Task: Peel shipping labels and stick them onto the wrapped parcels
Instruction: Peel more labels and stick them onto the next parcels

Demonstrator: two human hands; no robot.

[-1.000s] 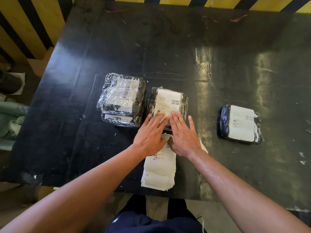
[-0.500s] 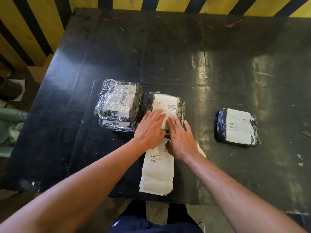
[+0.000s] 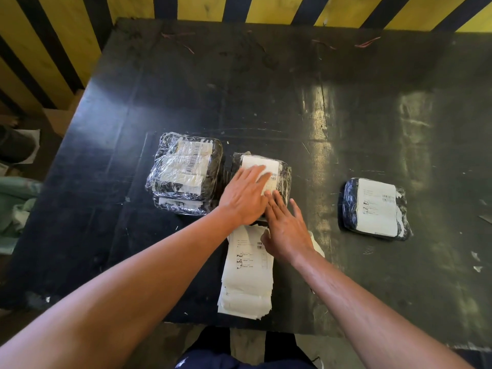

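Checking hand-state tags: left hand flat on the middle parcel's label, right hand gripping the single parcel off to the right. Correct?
Not quite. In the head view the left hand lies flat on the middle parcel, but the right hand is open beside it, over the label stack. The single parcel lies untouched.

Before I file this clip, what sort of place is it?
Likely a warehouse packing station: wrapped parcels and a stack of shipping labels lie on a worn black table, with a yellow-and-black striped barrier behind.
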